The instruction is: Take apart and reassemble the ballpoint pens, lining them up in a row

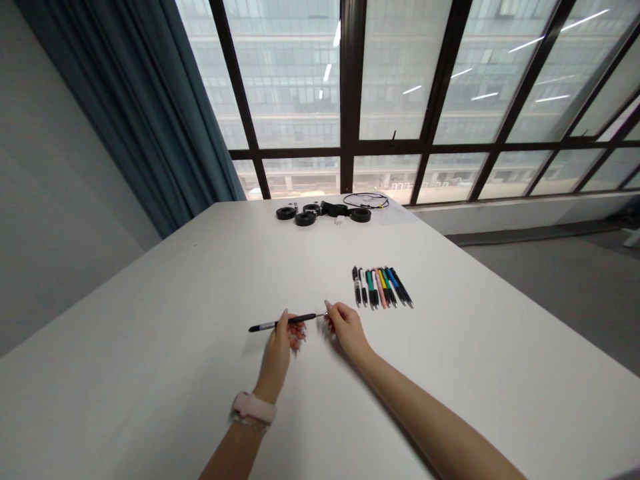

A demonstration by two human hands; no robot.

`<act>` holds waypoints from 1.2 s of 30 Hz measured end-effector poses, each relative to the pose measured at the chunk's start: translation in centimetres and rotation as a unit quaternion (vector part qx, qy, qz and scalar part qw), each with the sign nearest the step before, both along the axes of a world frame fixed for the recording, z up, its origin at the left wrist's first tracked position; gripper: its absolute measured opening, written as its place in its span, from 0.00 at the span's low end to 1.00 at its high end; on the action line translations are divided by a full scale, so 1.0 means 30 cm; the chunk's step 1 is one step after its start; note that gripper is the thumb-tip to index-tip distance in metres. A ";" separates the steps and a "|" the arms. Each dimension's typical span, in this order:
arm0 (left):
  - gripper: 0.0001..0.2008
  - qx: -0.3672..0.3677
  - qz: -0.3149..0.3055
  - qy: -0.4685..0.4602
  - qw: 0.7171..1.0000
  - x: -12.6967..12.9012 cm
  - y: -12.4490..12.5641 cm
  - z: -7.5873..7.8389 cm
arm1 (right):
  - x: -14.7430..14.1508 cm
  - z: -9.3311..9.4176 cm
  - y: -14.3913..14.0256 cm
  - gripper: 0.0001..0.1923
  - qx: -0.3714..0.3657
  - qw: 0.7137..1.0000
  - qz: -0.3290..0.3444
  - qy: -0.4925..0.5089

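My left hand is closed around a black pen with a silver band on its barrel. It holds the pen nearly level above the white table, its dark rear end pointing left. From the pen's right end a thin refill sticks out. Thumb and fingertips of my right hand pinch a small silver pen part at that end; the fingers hide most of it. Whether this part touches the barrel I cannot tell. A row of several pens in black, white, green, pink, yellow and blue lies just beyond my right hand.
The white table narrows away toward the window. At its far end lie several black rolls, a coiled black cable and a pale sheet. A blue curtain hangs at the left.
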State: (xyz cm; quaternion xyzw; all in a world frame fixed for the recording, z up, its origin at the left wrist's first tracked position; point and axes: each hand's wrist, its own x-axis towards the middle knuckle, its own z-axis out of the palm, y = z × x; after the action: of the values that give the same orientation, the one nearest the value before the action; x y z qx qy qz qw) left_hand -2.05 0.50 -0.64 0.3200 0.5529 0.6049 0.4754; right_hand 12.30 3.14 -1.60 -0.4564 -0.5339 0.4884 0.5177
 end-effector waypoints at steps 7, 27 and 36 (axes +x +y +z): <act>0.24 -0.005 0.006 -0.014 1.000 0.002 0.001 0.005 | 0.002 0.007 -0.005 0.23 0.000 1.000 -0.017 -0.004; 0.23 -0.011 0.024 -0.023 0.999 -0.001 -0.004 0.006 | 0.002 -0.003 -0.002 0.23 -0.008 1.000 -0.026 0.006; 0.24 -0.002 0.003 -0.005 1.000 -0.001 0.001 -0.001 | 0.001 0.008 -0.005 0.23 0.010 1.000 -0.013 -0.022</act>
State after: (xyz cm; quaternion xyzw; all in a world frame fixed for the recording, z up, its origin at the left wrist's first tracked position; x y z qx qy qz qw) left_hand -2.07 0.52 -0.67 0.3144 0.5524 0.6070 0.4770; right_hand 12.34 2.99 -1.35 -0.4686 -0.5442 0.4659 0.5169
